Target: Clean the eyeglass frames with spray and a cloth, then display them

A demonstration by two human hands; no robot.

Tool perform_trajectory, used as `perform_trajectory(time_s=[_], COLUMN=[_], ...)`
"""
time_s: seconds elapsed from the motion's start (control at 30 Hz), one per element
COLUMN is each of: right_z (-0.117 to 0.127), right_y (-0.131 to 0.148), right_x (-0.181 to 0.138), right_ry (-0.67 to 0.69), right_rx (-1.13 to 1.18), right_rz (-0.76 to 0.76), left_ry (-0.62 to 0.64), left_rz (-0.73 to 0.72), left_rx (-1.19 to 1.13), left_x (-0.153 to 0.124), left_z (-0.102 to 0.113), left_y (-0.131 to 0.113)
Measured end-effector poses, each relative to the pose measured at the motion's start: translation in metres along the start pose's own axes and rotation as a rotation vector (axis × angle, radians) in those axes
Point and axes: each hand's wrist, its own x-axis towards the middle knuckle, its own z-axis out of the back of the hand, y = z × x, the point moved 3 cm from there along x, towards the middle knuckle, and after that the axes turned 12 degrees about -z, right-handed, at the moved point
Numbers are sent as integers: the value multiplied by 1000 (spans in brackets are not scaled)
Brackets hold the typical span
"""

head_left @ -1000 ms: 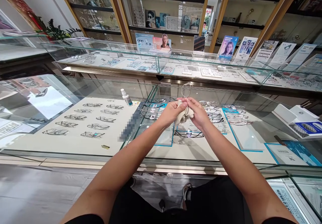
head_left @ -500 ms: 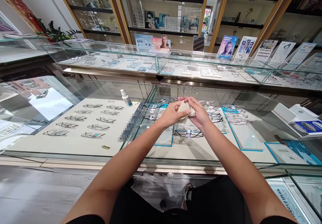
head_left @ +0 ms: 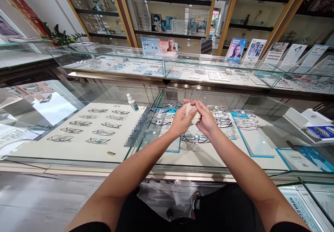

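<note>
Beige cloth [head_left: 193,116] sits bunched between my left hand [head_left: 181,121] and right hand [head_left: 207,120], fingers of both closed on it. From my station I see the glasses [head_left: 195,100] gripped there too, one round rim jutting beyond my fingertips, above the glass table [head_left: 78,153]. Leftward stands a white spray bottle [head_left: 133,103].

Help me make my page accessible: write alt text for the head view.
A person's left hand and right hand hold a pale cloth and glasses above a glass counter displaying rows of frames. A bottle stands left of them; another counter and shelves lie beyond.
</note>
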Motion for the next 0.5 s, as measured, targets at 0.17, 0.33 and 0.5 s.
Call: perform_trajectory(time_s=[0.17,0.33,0.5], right_z=[-5,7,18], right_y=[2,7,8], right_x=[-3,3,9], right_ry=[-2,-7,6], right_rx=[-38,-1,37], right_rz=[3,-18,-51], left_ry=[-83,165,362], left_rz=[-18,49,123], left_rx=[18,-32,-190], left_x=[3,10,10], left_z=[5,12,15], left_y=[1,0,-6])
